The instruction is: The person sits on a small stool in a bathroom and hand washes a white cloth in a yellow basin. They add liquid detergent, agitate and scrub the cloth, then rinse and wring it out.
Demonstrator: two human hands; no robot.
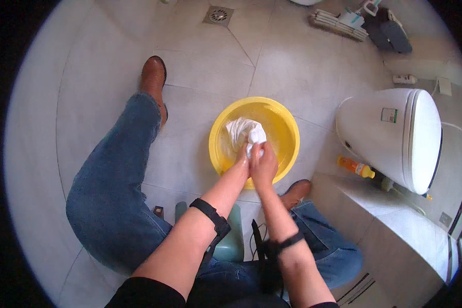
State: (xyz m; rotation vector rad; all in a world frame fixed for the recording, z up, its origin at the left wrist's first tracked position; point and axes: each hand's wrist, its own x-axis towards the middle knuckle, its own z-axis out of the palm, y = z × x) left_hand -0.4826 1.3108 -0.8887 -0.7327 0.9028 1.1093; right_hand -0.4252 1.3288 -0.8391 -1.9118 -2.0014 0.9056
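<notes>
A white cloth (250, 129) is bunched and creased inside a round yellow plastic basin (215, 133), which stands on the floor between my feet. My left hand (243, 156) and my right hand (264, 161) meet over the near part of the basin, both closed around the cloth's near end. The cloth's far end curves away to the left, low in the basin. My fingers are partly hidden by the cloth and by the backs of my hands. Some foam or cloudy water seems to lie around the cloth, though the blur leaves this uncertain.
Grey tiles (200, 69) surround the basin, with a floor drain (218, 15) beyond. A white toilet (381, 131) stands at right, beside an orange bottle (356, 167). A mop (338, 25) lies at far right. A green stool (231, 238) is beneath me, near a tiled ledge (373, 223).
</notes>
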